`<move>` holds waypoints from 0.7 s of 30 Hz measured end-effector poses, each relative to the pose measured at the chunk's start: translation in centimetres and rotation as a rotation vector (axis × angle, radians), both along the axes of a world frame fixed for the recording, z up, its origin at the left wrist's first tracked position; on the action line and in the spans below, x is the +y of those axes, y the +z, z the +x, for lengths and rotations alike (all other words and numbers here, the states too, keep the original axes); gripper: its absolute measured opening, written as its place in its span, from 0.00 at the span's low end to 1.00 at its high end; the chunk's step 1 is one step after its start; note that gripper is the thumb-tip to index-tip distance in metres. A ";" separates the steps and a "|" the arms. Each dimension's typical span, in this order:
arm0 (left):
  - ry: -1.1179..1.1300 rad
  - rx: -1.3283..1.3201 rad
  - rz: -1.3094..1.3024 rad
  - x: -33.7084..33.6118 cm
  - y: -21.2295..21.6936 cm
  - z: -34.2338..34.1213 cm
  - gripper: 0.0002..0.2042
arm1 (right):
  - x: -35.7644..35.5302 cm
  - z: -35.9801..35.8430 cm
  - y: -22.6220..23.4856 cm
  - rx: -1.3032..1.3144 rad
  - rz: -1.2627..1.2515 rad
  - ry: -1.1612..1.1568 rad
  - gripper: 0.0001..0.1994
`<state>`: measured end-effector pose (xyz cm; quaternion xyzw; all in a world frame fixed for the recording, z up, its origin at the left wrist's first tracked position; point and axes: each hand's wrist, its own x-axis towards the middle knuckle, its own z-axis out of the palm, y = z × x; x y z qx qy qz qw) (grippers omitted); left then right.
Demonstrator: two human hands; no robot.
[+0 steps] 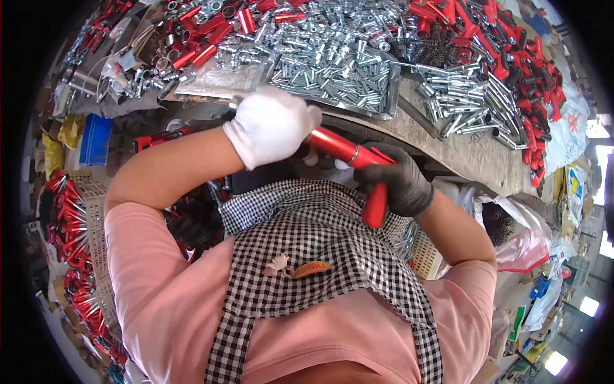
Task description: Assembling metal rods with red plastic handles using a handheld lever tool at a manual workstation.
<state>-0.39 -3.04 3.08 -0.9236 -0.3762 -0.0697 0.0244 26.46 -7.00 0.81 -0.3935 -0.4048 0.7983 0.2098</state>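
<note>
A red pistol-grip tool with a shiny tubular barrel (334, 143) lies slanted between my hands, just off the bench's front edge. My left hand (274, 127), in a white glove, is closed round the barrel's left end and hides that end. In a dark glove, my right hand (398, 180) wraps the tool's grip end; a red handle (375, 206) sticks out below the fingers. Just beyond the barrel stands a metal tray (392, 89) heaped with small silver rod-like parts (339, 77).
Chrome tubes (464, 96), dark springs (425, 48) and red pistol-shaped bodies (537, 96) cover the bench's right side. Red sleeves (211, 32) and silver fittings lie at the far left. A basket (96, 237) with red parts (67, 224) stands left of me, near a blue bin (96, 141).
</note>
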 end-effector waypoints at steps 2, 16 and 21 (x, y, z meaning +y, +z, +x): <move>-0.179 -0.051 0.340 1.2 0.0 -0.8 0.03 | -0.1 -1.0 -1.9 0.334 -0.391 -0.039 0.26; -0.439 -0.177 0.653 3.9 2.3 -0.4 0.12 | -2.0 -1.6 -1.8 0.561 -0.287 -0.130 0.33; -0.102 0.064 -0.309 2.8 3.4 0.7 0.12 | -1.0 1.3 -0.1 0.108 0.020 -0.180 0.34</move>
